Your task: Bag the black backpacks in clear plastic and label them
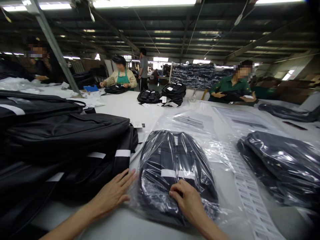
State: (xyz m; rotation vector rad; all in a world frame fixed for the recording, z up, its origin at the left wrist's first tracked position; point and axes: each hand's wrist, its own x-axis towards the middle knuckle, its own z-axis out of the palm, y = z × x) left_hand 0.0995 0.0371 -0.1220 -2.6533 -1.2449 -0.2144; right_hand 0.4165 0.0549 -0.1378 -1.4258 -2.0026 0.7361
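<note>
A black backpack [150, 173] lies on the table in front of me inside a clear plastic bag [207, 186], with white strips across its straps. My left hand [113, 191] is open, fingers stretched out at the left edge of the bag, between it and the stacked backpacks. Over the lower middle of the wrapped backpack, my right hand [186, 200] is closed, thumb and fingers pinched together at the plastic. The exact fold between the fingertips is hidden.
Unwrapped black backpacks [67, 133] are piled on the left. Bagged backpacks [280, 163] lie at the right, beside a printed strip [250, 193]. Flat plastic bags [190, 120] spread beyond. Across the table, co-workers [122, 76] handle bags near another stack [173, 93].
</note>
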